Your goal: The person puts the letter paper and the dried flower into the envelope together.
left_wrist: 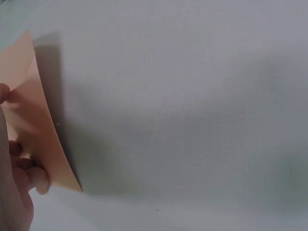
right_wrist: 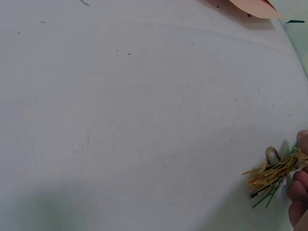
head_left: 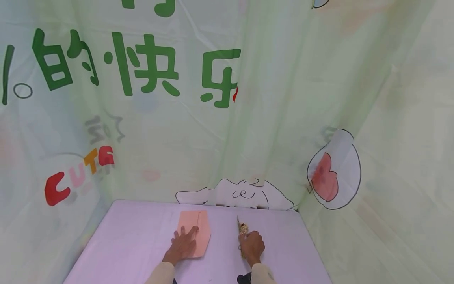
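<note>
A pink folded paper, shaped like an envelope (head_left: 203,238), lies on the table left of the middle. My left hand (head_left: 184,243) rests on it with spread fingers, and the paper's long edge stands a little off the table in the left wrist view. To the right, my right hand (head_left: 253,245) pinches a small bunch of dried flowers (head_left: 243,228), with a thin stem tip pointing to the far side. Cut straw-coloured and green stems (right_wrist: 272,175) stick out of the fingers in the right wrist view, beside a small twine loop (right_wrist: 272,154).
The table (head_left: 142,232) has a pale lilac cover with small dark bits scattered on it. Light green curtains (head_left: 276,118) with printed characters and drawings hang behind and at both sides. A dark item (head_left: 244,279) shows at the right sleeve.
</note>
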Action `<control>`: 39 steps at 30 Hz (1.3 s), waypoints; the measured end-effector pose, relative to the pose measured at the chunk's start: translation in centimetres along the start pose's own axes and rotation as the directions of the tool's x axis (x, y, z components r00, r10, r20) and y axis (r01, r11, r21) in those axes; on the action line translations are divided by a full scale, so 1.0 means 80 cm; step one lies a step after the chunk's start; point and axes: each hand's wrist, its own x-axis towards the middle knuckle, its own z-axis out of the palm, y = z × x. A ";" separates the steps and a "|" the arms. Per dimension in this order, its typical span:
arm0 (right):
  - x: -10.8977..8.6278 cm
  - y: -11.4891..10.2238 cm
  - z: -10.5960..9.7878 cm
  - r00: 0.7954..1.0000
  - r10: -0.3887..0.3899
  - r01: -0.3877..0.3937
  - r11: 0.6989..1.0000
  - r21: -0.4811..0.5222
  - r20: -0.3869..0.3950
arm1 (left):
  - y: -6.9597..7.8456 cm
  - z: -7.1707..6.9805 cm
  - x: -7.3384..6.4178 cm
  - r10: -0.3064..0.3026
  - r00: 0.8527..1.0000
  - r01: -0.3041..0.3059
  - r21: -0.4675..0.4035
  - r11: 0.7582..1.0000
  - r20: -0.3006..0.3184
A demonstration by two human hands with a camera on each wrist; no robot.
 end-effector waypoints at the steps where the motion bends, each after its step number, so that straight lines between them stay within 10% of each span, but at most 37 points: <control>1: 0.000 0.000 0.001 1.000 0.000 0.000 1.000 0.001 -0.003 | 0.000 0.000 0.000 0.000 1.000 0.000 0.005 1.000 0.003; 23: -0.001 0.007 0.014 1.000 0.022 -0.022 1.000 0.012 -0.012 | -0.005 0.007 0.004 0.012 1.000 -0.012 0.033 0.999 0.006; 39: -0.017 -0.067 0.021 0.999 -0.026 0.034 0.982 0.185 -0.044 | -0.007 0.003 0.002 0.008 1.000 -0.009 0.024 1.000 0.023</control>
